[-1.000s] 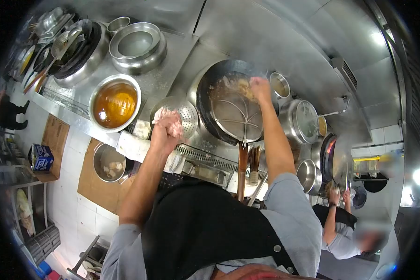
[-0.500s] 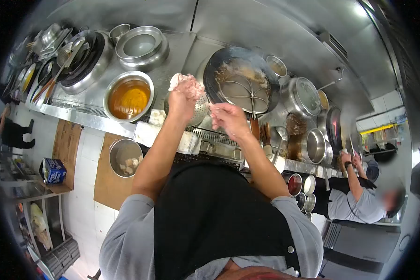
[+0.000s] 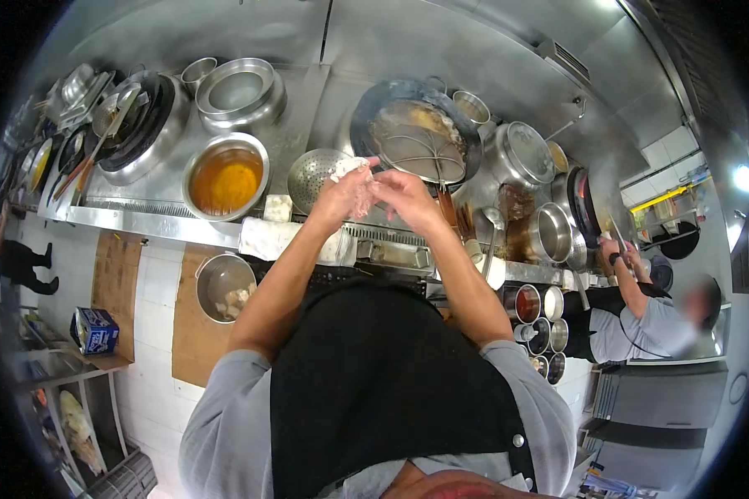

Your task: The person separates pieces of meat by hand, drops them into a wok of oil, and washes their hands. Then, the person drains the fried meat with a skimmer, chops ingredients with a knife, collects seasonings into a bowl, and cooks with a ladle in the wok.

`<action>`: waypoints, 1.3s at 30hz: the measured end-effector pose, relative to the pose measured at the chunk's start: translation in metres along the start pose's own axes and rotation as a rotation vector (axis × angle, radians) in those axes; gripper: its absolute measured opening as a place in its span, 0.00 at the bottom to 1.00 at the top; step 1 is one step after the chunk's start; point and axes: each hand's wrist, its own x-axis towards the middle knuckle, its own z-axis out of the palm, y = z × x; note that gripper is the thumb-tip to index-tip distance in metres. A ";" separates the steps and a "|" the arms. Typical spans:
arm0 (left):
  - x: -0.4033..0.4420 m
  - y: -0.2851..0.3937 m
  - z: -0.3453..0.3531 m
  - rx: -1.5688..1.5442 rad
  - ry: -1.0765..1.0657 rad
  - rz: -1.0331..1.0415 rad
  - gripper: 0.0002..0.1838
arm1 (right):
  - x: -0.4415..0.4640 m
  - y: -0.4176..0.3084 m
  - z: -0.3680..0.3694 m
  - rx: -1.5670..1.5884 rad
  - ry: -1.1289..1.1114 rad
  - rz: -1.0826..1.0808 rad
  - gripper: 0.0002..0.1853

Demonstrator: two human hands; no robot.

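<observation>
A clump of pale, floury-looking raw meat [image 3: 363, 198] rests in my left hand [image 3: 334, 202], whose fingers are wrapped round it. My right hand [image 3: 409, 200] meets it from the right, its thumb and fingertips pinching at the meat. Both hands are above the stove's front edge. Just behind my left hand lies a round perforated strainer [image 3: 306, 177]. Beyond my right hand a large dark wok [image 3: 364, 116] contains cloudy liquid, with a wire-framed strainer [image 3: 429, 154] in it and its wooden handle toward me.
A steel bowl [image 3: 262, 179] of amber oil stands to the left. Folded white cloths [image 3: 276, 239] lie along the front rail. Below left is a pot [image 3: 206, 287] with pale chunks in water. Lidded pots, a ladle [image 3: 493, 220] and seasoning tins [image 3: 527, 303] are right, near a co-worker [image 3: 641, 320].
My left hand has lowered slightly and turned with the meat. My right hand has come in to the meat from beside it. The whole view has shifted a little.
</observation>
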 end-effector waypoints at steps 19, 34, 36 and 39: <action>0.006 -0.024 -0.002 -0.377 0.097 -0.034 0.11 | 0.019 -0.001 -0.024 0.666 -0.136 -0.070 0.09; 0.022 0.008 0.022 0.088 0.246 -0.069 0.09 | 0.041 0.019 -0.043 -0.055 0.052 -0.049 0.17; 0.029 0.007 0.018 0.154 0.237 -0.114 0.10 | 0.047 0.023 -0.049 -0.092 0.022 -0.105 0.16; 0.040 0.006 0.014 0.197 0.261 -0.092 0.10 | 0.057 0.023 -0.059 -0.273 -0.120 -0.092 0.16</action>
